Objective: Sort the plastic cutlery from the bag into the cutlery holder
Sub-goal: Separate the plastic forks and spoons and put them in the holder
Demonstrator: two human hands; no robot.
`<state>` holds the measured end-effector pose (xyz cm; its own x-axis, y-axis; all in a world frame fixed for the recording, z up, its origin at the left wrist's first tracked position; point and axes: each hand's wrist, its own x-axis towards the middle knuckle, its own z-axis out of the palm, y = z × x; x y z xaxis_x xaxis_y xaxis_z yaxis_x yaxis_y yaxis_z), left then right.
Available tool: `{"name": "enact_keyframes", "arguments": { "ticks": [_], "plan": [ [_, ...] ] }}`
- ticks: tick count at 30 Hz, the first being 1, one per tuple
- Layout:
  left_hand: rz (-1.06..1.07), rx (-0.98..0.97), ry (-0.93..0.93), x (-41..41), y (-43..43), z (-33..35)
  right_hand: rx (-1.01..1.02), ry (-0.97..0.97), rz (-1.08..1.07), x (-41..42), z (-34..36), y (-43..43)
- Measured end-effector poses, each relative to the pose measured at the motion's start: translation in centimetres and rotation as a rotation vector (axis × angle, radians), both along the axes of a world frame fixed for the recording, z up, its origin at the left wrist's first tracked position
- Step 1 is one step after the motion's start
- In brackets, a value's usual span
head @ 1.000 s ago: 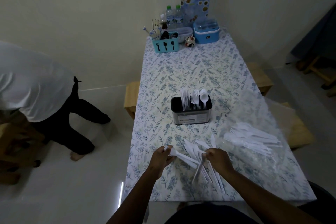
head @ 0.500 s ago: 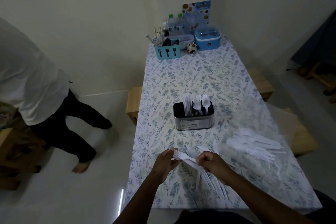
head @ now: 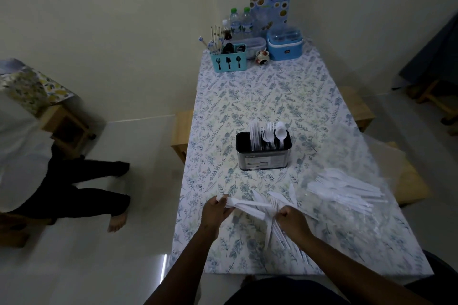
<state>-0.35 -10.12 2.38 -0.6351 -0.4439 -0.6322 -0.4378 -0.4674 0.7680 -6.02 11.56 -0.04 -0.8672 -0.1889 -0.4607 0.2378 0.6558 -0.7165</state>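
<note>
Gripping a bunch of white plastic cutlery (head: 247, 206) w/ both hands: our left hand (head: 215, 210) pinches one end, right hand (head: 293, 221) is fisted round the other, low over the table (head: 247, 96). Clear bag (head: 347, 190) lies just right; cutlery holder (head: 263, 156) stands beyond, part-filled

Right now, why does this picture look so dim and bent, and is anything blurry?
Head view: dim, flat light; the wide lens bows the table edges; the passer-by is motion-smeared; the left hand, right hand and white cutlery look fairly sharp.
</note>
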Motion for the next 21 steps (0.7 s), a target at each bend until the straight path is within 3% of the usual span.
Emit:
{"name": "enact_keyframes", "arguments": {
  "ticks": [4,7,16,21],
  "plan": [
    [0.080,0.023,0.011,0.3,-1.5,-0.7,0.291,0.103,0.314,2.4,-1.5,-0.5],
    [0.083,0.024,0.003,0.6,-2.1,-1.1,0.400,0.171,0.353,3.2,-2.5,-1.0],
    [-0.006,0.017,0.000,0.8,-2.3,-1.3,0.335,0.140,0.281,2.8,-2.6,-1.0],
    [-0.055,0.001,-0.005,0.6,-2.4,-1.7,0.056,0.117,-0.019,2.0,-0.8,-0.4]
  ]
}}
